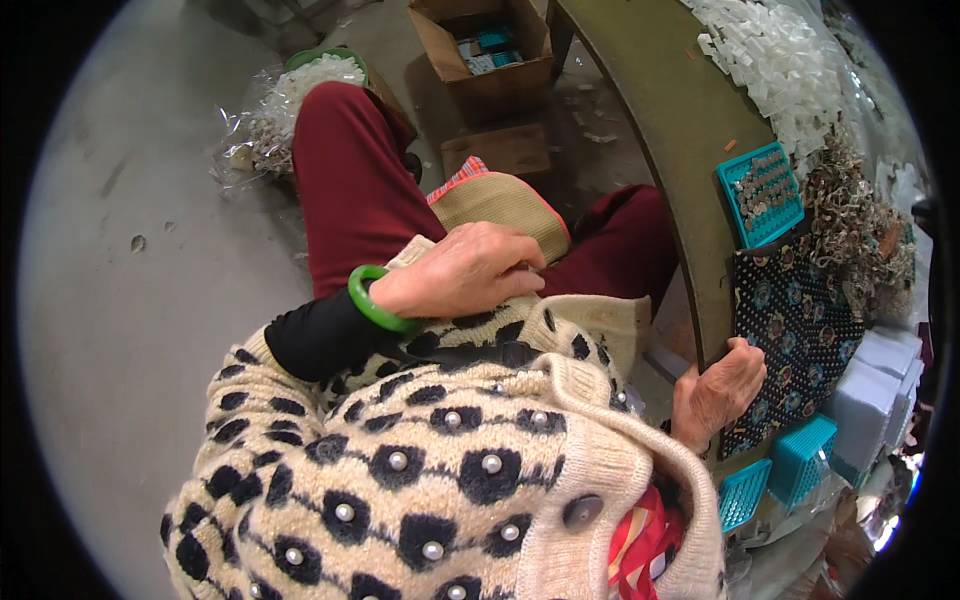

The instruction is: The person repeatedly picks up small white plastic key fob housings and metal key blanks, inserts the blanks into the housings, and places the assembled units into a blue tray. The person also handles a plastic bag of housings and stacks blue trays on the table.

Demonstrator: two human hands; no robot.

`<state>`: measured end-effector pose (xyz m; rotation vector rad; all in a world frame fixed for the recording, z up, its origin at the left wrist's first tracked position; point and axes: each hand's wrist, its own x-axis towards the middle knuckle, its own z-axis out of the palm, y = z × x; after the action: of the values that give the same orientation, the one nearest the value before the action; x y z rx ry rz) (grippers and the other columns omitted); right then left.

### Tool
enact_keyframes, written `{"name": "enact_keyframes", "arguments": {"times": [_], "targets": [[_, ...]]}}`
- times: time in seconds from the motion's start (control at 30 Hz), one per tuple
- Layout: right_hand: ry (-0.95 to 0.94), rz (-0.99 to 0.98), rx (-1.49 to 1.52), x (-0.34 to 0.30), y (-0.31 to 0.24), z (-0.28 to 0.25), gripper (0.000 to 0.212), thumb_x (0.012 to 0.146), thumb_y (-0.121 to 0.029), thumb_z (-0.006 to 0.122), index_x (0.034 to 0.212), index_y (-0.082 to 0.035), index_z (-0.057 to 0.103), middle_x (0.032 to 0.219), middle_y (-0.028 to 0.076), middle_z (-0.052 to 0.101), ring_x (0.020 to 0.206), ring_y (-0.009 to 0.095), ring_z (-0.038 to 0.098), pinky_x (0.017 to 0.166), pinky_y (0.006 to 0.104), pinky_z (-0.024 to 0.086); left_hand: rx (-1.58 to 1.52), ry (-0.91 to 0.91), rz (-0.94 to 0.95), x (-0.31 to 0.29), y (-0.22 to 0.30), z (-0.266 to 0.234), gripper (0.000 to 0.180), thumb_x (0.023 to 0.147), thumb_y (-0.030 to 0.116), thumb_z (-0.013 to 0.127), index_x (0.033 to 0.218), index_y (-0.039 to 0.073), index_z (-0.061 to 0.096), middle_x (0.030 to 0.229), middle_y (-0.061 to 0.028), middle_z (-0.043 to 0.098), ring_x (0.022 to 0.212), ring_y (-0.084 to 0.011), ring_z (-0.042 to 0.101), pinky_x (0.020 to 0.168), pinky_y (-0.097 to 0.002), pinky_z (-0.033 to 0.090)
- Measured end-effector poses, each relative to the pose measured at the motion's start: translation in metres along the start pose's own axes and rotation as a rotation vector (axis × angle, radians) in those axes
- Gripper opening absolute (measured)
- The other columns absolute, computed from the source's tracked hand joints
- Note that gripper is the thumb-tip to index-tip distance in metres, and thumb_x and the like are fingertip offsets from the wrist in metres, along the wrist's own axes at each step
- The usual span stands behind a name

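Observation:
My left hand (465, 268), with a green bangle (375, 300) at its wrist, rests on my lap at the hem of my spotted cardigan (440, 470). Its fingers are curled under, and whatever they may hold is hidden. A tan woven cloth (500, 208) with red trim lies just beyond it across my thighs. At the right, my right hand (718, 388) grips the table edge (690, 250), its curled fingers on a dark patterned cloth (790, 330). Farther along the table, a teal tray (735, 205) carries rows of small metal parts.
White plastic pieces (770, 65) and tangled metal parts (855, 225) are heaped on the table. Pale blocks (868, 395), a teal tray stack (802, 460) and another teal tray (743, 497) sit nearer. A cardboard box (500, 98) and a filled green tub (352, 57) stand on the floor.

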<state>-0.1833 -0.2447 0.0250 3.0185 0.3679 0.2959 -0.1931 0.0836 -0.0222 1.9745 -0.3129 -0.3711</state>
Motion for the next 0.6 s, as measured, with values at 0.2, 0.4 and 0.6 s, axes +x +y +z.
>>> {"name": "enact_keyframes", "arguments": {"times": [0.2,0.4,0.6], "targets": [[0.002,-0.019,0.161,0.001,0.009,-0.003,0.046,0.067,0.004,0.076,0.105,-0.002,0.051,0.098,0.015,0.051,0.096,0.035,0.053,0.083,0.0446,0.044,0.423,-0.252,-0.236,0.023,-0.06,0.004,0.021,0.085,0.019,0.069,0.089,-0.002,0.066,0.086,-0.0197,0.067,0.087,-0.0379,0.065,0.078,-0.0461,0.05],[-0.183,-0.081,0.748,0.01,-0.014,-0.031,0.021,0.082,-0.001,0.072,0.098,0.001,0.058,0.096,0.015,0.057,0.08,0.026,0.058,0.069,0.0325,0.05,0.348,-0.369,-0.267,0.021,-0.081,0.032,0.035,0.077,0.019,0.076,0.103,0.0,0.062,0.096,-0.0215,0.067,0.094,-0.0382,0.065,0.08,-0.0458,0.051],[-0.743,-0.29,1.006,0.044,-0.088,0.049,0.012,0.087,-0.007,0.063,0.094,0.002,0.062,0.09,0.019,0.065,0.08,0.037,0.064,0.072,0.0408,0.05,0.327,-0.439,-0.399,0.023,-0.077,0.057,0.035,0.075,0.016,0.077,0.105,0.004,0.063,0.1,-0.0185,0.07,0.101,-0.0369,0.067,0.083,-0.0443,0.054]]}}
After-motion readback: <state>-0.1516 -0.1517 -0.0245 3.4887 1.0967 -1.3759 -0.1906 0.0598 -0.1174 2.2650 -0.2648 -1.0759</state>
